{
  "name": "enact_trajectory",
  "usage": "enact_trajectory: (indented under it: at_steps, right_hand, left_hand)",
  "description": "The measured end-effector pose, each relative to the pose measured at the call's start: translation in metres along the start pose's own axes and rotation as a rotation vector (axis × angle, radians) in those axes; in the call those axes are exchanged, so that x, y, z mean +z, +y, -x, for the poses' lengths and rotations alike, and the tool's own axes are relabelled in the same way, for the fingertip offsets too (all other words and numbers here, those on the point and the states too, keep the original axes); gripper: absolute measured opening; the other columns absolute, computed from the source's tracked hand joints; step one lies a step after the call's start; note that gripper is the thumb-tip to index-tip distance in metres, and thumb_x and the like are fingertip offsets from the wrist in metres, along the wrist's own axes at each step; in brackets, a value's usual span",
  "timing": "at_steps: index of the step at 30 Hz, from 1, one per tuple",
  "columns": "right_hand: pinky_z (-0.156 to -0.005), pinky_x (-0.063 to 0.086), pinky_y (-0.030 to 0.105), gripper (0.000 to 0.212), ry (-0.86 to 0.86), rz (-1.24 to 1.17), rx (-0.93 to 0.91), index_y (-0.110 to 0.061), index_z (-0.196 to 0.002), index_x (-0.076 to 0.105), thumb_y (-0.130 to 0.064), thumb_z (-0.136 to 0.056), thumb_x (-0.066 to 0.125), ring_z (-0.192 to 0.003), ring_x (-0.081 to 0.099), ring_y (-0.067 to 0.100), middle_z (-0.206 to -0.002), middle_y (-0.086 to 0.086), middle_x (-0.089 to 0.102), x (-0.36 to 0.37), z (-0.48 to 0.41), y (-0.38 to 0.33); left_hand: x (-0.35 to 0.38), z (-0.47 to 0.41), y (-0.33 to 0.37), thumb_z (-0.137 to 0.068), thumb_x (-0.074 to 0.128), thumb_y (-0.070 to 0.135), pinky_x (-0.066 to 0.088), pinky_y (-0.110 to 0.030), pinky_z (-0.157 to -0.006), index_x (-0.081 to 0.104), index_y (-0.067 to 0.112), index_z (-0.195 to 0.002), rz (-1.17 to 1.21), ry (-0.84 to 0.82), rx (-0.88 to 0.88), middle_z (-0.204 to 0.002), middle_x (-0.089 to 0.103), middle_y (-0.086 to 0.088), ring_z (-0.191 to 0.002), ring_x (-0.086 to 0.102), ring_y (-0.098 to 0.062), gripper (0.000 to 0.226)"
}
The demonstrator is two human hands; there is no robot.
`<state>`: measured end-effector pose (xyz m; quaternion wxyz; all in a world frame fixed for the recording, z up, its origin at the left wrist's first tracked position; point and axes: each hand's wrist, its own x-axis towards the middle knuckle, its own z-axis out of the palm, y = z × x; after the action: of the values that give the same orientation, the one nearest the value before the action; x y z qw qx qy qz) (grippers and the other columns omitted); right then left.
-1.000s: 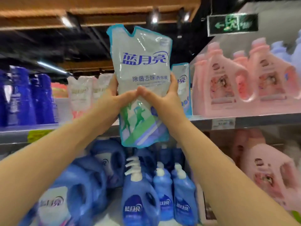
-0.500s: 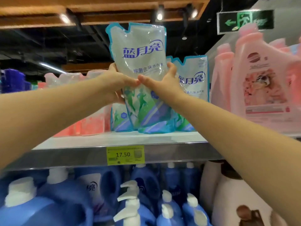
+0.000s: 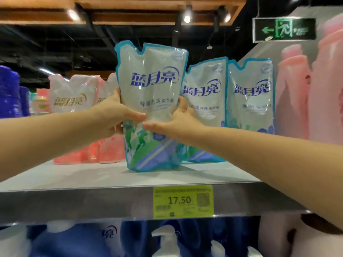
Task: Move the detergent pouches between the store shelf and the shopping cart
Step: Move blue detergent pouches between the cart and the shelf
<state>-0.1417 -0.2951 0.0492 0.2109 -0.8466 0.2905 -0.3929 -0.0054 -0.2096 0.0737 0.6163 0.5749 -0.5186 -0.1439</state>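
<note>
A blue and white detergent pouch (image 3: 151, 101) stands upright on the grey store shelf (image 3: 92, 175), its base touching the shelf surface. My left hand (image 3: 115, 115) grips its left side, thumb across the front. My right hand (image 3: 176, 121) holds its right side, thumb on the front and fingers behind. Two matching pouches (image 3: 205, 108) (image 3: 250, 97) stand just to the right, further back on the same shelf. The shopping cart is out of sight.
Pink pouches (image 3: 72, 108) stand at the left rear of the shelf, pink jugs (image 3: 313, 101) at the right, dark blue bottles (image 3: 9, 93) far left. A yellow 17.50 price tag (image 3: 182, 201) sits on the shelf edge. Blue pump bottles (image 3: 167, 240) fill the shelf below.
Both hands have carried the pouch up and forward from mid-air onto the shelf, where it now stands. The view has closed in on the shelf.
</note>
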Motion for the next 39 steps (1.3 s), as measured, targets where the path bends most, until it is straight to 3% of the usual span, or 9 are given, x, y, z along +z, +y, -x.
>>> enact_trajectory:
  at_steps: [4,7,10,12,17,21,23,26,39]
  right_hand:
    - [-0.113,0.027,0.037,0.125,-0.041,0.084,0.017,-0.017,-0.148,-0.009,-0.062,-0.064,0.072,-0.136,0.028,0.025,-0.147,0.01,0.02,0.005,-0.009,0.002]
    - [-0.106,0.036,0.032,0.122,-0.107,0.141,0.008,-0.019,-0.149,-0.005,-0.058,-0.065,0.074,-0.127,0.042,0.021,-0.142,0.001,0.039,-0.009,-0.012,0.004]
    - [-0.084,0.04,0.026,0.115,-0.1,0.258,-0.037,-0.017,-0.149,0.0,-0.052,-0.069,0.075,-0.102,0.052,0.017,-0.115,-0.004,0.054,-0.017,-0.002,0.003]
    - [-0.079,0.04,0.026,0.112,-0.061,0.378,-0.088,-0.02,-0.148,-0.003,-0.053,-0.073,0.072,-0.094,0.051,0.017,-0.112,-0.002,0.054,-0.015,0.008,0.0]
    - [-0.086,0.045,0.038,0.109,-0.099,0.71,-0.233,-0.037,-0.142,-0.026,-0.05,-0.082,0.064,-0.107,0.054,0.033,-0.15,0.014,0.014,0.001,0.029,-0.009]
    - [-0.098,0.042,0.039,0.107,-0.195,0.738,-0.165,-0.038,-0.144,-0.023,-0.043,-0.083,0.065,-0.121,0.049,0.04,-0.154,0.022,-0.018,0.012,0.024,-0.012]
    - [-0.099,0.042,0.04,0.109,-0.202,0.737,-0.159,-0.039,-0.144,-0.023,-0.043,-0.082,0.067,-0.122,0.048,0.041,-0.154,0.021,-0.02,0.014,0.018,-0.011]
    - [-0.1,0.045,0.043,0.109,-0.204,0.766,-0.172,-0.04,-0.144,-0.023,-0.044,-0.082,0.067,-0.122,0.048,0.041,-0.155,0.019,-0.019,0.018,0.01,-0.007]
    - [-0.096,0.047,0.041,0.103,-0.226,0.766,-0.224,-0.048,-0.142,-0.018,-0.042,-0.081,0.065,-0.115,0.053,0.039,-0.155,0.014,-0.021,0.02,-0.005,-0.001]
  left_hand:
    - [-0.004,-0.011,-0.015,-0.071,0.069,-0.008,0.054,-0.048,-0.075,0.039,0.03,-0.124,0.048,0.024,-0.019,-0.11,0.064,-0.008,-0.098,0.063,-0.03,0.072]
    - [-0.006,-0.014,-0.017,-0.073,0.069,-0.003,0.054,-0.044,-0.065,0.037,0.03,-0.123,0.028,0.0,-0.052,-0.109,0.063,-0.008,-0.092,0.063,-0.027,0.068]
    - [-0.013,-0.012,-0.017,-0.065,0.075,0.011,0.05,-0.059,-0.083,0.035,0.028,-0.132,-0.057,-0.036,-0.113,-0.113,0.062,-0.007,-0.102,0.061,-0.03,0.08]
    - [-0.017,-0.006,-0.016,-0.054,0.075,0.025,0.046,-0.063,-0.087,0.035,0.029,-0.133,-0.109,-0.036,-0.161,-0.115,0.061,-0.007,-0.104,0.059,-0.029,0.089]
    - [-0.012,0.011,-0.024,-0.05,0.079,0.026,0.049,-0.058,-0.082,0.016,0.046,-0.141,-0.229,-0.118,-0.25,-0.131,0.053,-0.009,-0.109,0.055,-0.035,0.112]
    - [0.0,0.006,-0.033,-0.072,0.077,0.016,0.055,-0.052,-0.07,0.013,0.039,-0.143,-0.253,-0.075,-0.289,-0.118,0.053,-0.004,-0.106,0.056,-0.031,0.098]
    - [0.0,0.0,-0.035,-0.073,0.077,0.018,0.056,-0.052,-0.069,0.012,0.036,-0.143,-0.285,-0.041,-0.296,-0.123,0.051,-0.006,-0.109,0.055,-0.033,0.097]
    - [-0.002,-0.01,-0.041,-0.072,0.078,0.02,0.053,-0.056,-0.081,0.007,0.034,-0.145,-0.34,-0.017,-0.281,-0.133,0.048,-0.011,-0.114,0.053,-0.037,0.103]
    - [-0.013,-0.028,-0.06,-0.073,0.077,0.017,0.054,-0.054,-0.08,0.009,0.032,-0.145,-0.316,0.019,-0.281,-0.131,0.05,-0.011,-0.11,0.056,-0.037,0.1]
